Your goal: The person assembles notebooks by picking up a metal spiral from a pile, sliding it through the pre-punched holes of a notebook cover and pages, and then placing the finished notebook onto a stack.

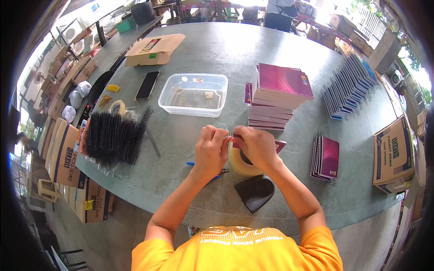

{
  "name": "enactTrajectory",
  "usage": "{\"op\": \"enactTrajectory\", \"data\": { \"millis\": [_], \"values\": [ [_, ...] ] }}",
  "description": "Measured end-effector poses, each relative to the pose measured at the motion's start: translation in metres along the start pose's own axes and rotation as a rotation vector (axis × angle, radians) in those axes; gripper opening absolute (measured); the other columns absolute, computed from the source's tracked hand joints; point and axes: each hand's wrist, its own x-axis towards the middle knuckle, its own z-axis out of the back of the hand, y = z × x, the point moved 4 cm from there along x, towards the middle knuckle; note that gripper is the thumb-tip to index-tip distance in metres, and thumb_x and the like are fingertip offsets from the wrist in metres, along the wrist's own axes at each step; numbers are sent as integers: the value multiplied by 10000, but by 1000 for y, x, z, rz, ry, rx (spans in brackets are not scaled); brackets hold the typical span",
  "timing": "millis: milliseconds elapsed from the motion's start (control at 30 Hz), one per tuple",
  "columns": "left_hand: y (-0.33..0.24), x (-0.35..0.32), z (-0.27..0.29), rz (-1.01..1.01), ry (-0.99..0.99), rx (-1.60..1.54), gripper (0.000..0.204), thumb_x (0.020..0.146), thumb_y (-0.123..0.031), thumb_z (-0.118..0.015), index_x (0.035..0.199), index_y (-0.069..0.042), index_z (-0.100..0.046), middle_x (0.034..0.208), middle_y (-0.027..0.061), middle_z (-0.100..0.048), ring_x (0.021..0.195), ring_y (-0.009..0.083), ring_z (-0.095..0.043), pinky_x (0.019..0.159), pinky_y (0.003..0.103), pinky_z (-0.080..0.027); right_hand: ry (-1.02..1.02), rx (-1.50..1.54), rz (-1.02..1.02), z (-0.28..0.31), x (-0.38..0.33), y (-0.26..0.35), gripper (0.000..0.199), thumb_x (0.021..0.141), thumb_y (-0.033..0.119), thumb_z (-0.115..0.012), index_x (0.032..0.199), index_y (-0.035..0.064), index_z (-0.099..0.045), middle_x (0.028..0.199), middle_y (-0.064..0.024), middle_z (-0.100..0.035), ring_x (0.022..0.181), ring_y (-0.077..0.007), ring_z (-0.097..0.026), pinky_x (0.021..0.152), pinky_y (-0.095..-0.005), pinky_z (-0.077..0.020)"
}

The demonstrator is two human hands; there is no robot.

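Note:
My left hand (210, 151) and my right hand (257, 147) meet over the grey table (190, 189), both pinching a small magenta notebook (279, 145) at its edge, where a bit of wire binding shows between the fingers. A roll of clear packing tape (239, 166) lies right under my right hand. Blue-handled pliers (216, 176) peek out beneath my left wrist. A dark pouch (255, 192) rests in front of my right forearm.
A heap of black spiral coils (115, 135) lies at the left. Behind my hands sit a clear plastic tub (194, 95), a phone (147, 85), a tall stack of magenta notebooks (278, 97), bound notebooks (324, 158) and a blue row (350, 88). Cardboard boxes (393, 156) flank the table.

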Motion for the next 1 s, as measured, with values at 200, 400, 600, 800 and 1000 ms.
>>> {"op": "enactTrajectory", "data": {
  "millis": [200,400,600,800,1000],
  "values": [
    [19,9,2,35,213,-137,228,794,-72,-685,1005,-27,-609,745,116,-594,721,267,-591,630,348,-475,49,1,110,5,-6,-3,125,843,200,-582,891,85,-588,731,-64,-633,715,-285,-630,579,-402,-467],
    [26,14,9,278,483,-243,215,818,-125,-686,1004,-42,-619,799,100,-595,689,196,-597,632,336,-476,66,-5,118,12,-3,-11,173,807,139,-617,971,86,-619,778,-86,-650,706,-292,-626,599,-395,-477],
    [21,18,14,175,497,-249,201,862,-202,-630,1010,-69,-606,914,124,-603,773,254,-624,670,360,-487,-62,134,143,7,3,-1,156,823,224,-639,892,84,-637,728,-76,-641,668,-305,-617,598,-383,-477],
    [22,22,21,28,417,-162,206,843,-147,-657,1027,-60,-626,876,112,-614,746,230,-618,664,328,-487,55,78,79,3,-1,-3,152,812,161,-653,924,77,-594,827,-80,-608,743,-296,-610,614,-384,-469],
    [10,25,21,-14,391,51,146,840,-199,-646,905,-70,-628,850,99,-593,781,259,-581,701,372,-460,4,217,53,14,0,1,127,854,125,-584,964,71,-554,910,-103,-577,835,-314,-593,674,-406,-481]
  ]
}}
